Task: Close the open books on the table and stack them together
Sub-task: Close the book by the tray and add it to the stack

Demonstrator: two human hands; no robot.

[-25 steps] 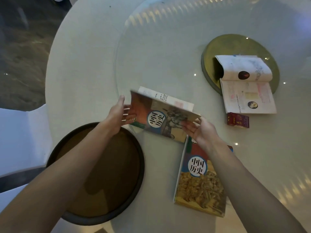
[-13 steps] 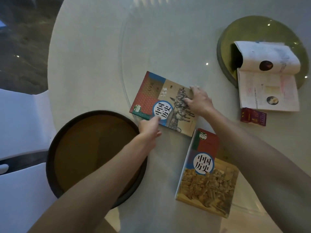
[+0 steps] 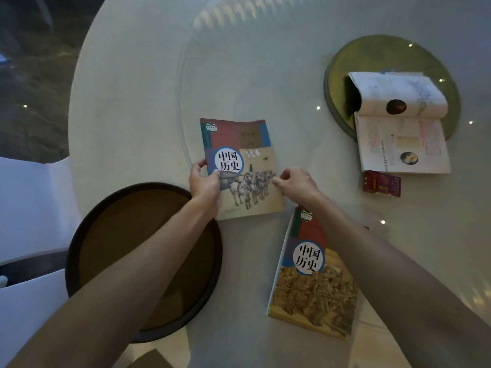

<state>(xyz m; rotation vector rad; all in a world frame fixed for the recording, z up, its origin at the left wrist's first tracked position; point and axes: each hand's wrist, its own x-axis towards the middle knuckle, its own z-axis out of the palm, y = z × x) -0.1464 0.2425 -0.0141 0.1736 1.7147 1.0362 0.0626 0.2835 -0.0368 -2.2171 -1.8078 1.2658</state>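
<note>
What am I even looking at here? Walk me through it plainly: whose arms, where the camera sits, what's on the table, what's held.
No machine: these are a person's bare arms, filmed by one wide-angle camera on their head, looking down. On the round white table the left hand grips the left edge of a closed horse-cover book; the right hand touches its right edge. A second closed book lies nearer. A third, open book rests partly on a gold disc, with a small red box beside it. A dark round tray sits at left.
</note>
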